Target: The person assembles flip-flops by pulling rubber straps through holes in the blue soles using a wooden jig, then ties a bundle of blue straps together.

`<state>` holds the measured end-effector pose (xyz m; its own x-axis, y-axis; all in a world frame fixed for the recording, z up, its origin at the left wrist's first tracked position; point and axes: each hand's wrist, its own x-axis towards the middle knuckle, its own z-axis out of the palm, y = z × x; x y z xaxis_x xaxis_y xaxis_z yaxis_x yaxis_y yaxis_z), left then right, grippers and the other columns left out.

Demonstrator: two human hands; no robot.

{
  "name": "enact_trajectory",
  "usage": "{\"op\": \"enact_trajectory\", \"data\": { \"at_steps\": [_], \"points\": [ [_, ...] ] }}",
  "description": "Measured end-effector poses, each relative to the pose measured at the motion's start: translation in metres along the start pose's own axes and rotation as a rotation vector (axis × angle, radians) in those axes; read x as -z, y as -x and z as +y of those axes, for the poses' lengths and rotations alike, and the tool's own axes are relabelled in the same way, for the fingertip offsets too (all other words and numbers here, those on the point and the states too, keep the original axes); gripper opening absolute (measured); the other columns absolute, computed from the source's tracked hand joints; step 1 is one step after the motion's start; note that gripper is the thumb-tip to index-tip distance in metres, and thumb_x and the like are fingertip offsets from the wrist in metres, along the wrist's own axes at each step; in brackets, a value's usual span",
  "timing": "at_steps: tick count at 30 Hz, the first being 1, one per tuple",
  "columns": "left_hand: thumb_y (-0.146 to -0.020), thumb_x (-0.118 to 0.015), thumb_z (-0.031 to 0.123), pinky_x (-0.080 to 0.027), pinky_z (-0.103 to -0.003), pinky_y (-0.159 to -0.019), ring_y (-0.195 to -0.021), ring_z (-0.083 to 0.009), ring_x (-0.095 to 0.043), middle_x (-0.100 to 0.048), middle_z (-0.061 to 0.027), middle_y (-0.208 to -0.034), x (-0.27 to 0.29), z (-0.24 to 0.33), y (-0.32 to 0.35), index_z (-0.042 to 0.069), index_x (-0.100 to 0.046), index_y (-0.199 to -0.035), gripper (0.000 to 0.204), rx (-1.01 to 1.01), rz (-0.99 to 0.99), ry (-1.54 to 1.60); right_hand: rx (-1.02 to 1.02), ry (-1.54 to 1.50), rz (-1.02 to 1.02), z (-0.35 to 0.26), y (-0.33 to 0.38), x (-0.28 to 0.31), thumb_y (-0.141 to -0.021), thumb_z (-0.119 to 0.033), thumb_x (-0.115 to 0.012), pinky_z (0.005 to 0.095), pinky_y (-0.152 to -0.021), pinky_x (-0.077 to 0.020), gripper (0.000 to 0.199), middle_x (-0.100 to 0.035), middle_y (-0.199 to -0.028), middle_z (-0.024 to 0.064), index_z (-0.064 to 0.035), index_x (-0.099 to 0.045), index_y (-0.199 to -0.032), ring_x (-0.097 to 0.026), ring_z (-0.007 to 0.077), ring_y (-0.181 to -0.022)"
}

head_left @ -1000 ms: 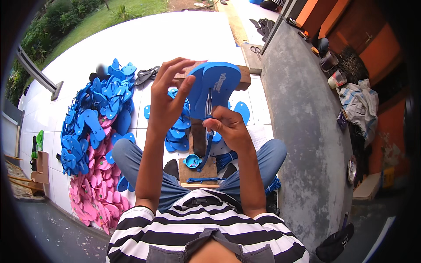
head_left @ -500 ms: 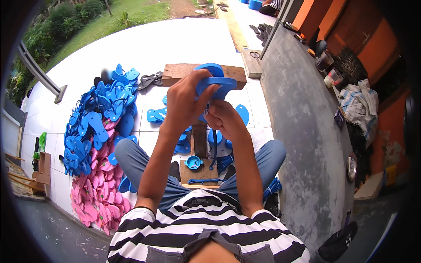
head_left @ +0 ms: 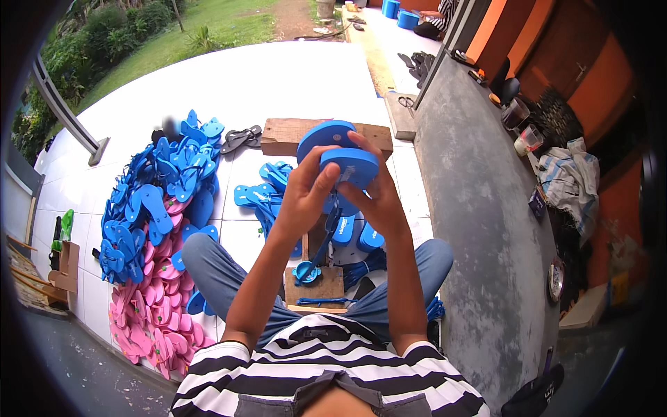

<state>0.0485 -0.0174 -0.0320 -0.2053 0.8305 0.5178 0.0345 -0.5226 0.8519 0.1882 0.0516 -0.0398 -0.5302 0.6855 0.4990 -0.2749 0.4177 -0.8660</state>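
Over the wooden stand, my left hand [head_left: 304, 193] and my right hand [head_left: 377, 191] grip a blue flip-flop sole [head_left: 349, 164] between them. Two rounded faces of blue foam show, one behind the other; I cannot tell whether this is one bent sole or two. My left thumb presses the nearer face, while my right fingers wrap its right side. A dark blue strap [head_left: 322, 243] dangles below the hands toward a small blue bowl [head_left: 306, 272] on the wooden board [head_left: 326, 283]. Another blue strap [head_left: 321, 301] lies along the board's near edge.
A heap of blue flip-flops [head_left: 158, 205] and pink flip-flops [head_left: 149, 313] covers the tiles at left. Blue soles [head_left: 344, 229] lie beyond the board, with a strap bundle [head_left: 365, 265] at its right. Behind my hands lies a wooden beam [head_left: 281, 135]. A grey ledge [head_left: 486, 208] runs along the right.
My right hand has moved up from below the sole to its right side. The sole has turned so its nearer face shows, and the strap now hangs farther left, over the bowl.
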Motion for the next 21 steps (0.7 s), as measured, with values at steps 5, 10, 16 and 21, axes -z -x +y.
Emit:
{"op": "enact_trajectory", "data": {
  "at_steps": [5,10,16,21],
  "points": [
    [-0.1,-0.057,0.042,-0.04,-0.021,-0.069,-0.079,-0.0034,-0.049,-0.057,0.004,-0.082,-0.004,0.001,-0.012,0.005,-0.062,-0.098,0.038,0.083,0.0,0.021,-0.097,-0.06,0.022,-0.007,-0.008,-0.006,-0.089,-0.021,-0.073,0.0314,-0.091,-0.05,0.047,-0.066,-0.116,0.0098,-0.0079,-0.058,-0.132,-0.061,0.0157,-0.107],
    [-0.098,-0.06,0.044,-0.036,-0.019,-0.059,-0.07,-0.0015,-0.045,-0.054,0.0057,-0.074,-0.019,0.002,0.002,0.004,-0.062,-0.089,0.041,0.103,0.126,-0.009,-0.092,-0.021,0.25,0.013,0.014,-0.025,-0.093,-0.025,-0.068,0.0284,-0.079,-0.0504,0.032,-0.07,-0.1,0.0061,-0.0019,-0.066,-0.116,-0.062,0.0119,-0.091],
    [-0.094,-0.065,0.035,-0.046,-0.027,-0.066,-0.073,-0.0116,-0.057,-0.063,-0.0065,-0.077,-0.028,0.041,0.071,0.0,-0.066,-0.088,0.036,0.104,0.174,-0.121,-0.062,0.268,0.217,-0.032,0.086,-0.037,-0.084,-0.016,-0.077,0.0357,-0.085,-0.0524,0.032,-0.071,-0.103,0.0119,-0.0041,-0.068,-0.113,-0.069,0.0247,-0.093],
    [-0.097,-0.063,0.03,-0.049,-0.028,-0.071,-0.079,-0.0133,-0.066,-0.071,-0.0117,-0.085,-0.007,0.013,0.118,-0.001,-0.066,-0.104,0.032,0.654,-0.127,-0.154,-0.444,0.042,0.237,-0.001,0.146,-0.032,-0.084,-0.015,-0.077,0.0388,-0.093,-0.0514,0.047,-0.059,-0.119,0.0134,-0.0025,-0.059,-0.125,-0.063,0.0296,-0.106]
  ]
}}
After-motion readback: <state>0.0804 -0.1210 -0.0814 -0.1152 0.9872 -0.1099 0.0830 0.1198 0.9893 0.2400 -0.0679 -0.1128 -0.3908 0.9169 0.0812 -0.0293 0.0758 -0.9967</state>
